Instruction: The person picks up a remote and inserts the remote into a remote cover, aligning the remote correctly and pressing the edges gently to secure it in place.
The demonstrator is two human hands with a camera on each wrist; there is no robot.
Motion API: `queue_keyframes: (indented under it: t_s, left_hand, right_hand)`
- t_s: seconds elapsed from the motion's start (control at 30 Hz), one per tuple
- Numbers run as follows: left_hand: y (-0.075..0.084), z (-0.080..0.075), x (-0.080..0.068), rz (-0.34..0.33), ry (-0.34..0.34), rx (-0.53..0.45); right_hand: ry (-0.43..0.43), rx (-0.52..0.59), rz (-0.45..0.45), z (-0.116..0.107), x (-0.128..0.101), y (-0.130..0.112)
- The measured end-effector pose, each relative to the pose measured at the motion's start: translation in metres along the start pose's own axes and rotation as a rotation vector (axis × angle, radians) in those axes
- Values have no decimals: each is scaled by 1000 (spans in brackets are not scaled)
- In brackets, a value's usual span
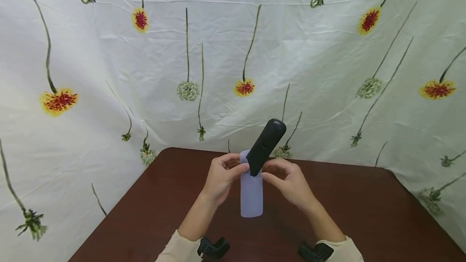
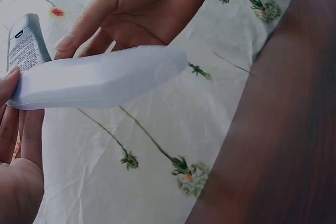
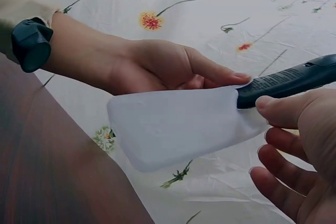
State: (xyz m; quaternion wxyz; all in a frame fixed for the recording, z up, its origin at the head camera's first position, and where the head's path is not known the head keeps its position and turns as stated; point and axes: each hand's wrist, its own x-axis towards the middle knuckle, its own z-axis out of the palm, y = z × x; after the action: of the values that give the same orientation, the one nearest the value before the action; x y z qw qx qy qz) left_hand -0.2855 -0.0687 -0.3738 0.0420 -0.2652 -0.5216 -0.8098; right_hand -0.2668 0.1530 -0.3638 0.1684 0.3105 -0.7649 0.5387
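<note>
A: What do the two hands hold above the dark red-brown wooden table point(image 1: 364, 197)?

B: They hold a black plastic remote control point(image 1: 265, 145) and a pale lilac, soft silicone sleeve point(image 1: 251, 195). Both are lifted in the air, in front of the white cloth with printed flowers point(image 1: 109, 72). The lower end of the remote control sits in the open mouth of the sleeve; most of its body sticks out, tilted up and to the right.

A: And how are the hands?

B: They are close together, one on each side of the mouth. The left hand point(image 1: 222, 177) pinches the sleeve's edge with thumb and fingers. The right hand point(image 1: 287, 181) presses its thumb there too, where the sleeve and the remote control meet. In the right wrist view its other fingers point(image 3: 281, 182) are loosely curled under and touch nothing.

A: Which step is this, do you think?

B: I judge the remote control is only a little inside. Whether it goes in or comes out, I cannot tell. The next move needs a firm hold on the sleeve and a straight slide along its length, because the silicone probably clings.
</note>
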Motion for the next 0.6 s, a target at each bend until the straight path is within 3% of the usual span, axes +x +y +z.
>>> queue_keyframes:
  t_s: [0.17,0.4,0.6]
  left_hand:
    - [0,2,0,-8,-30,-47]
    - [-5,6,-3,-28,-52,-137]
    - [-9,8,-3,-26,-64,-182]
  right_hand:
    - [-24,-9,-32,5,0,-1]
    - [-60,85,-23,11,-2,1]
    - [-3,47,-96,15,-2,2]
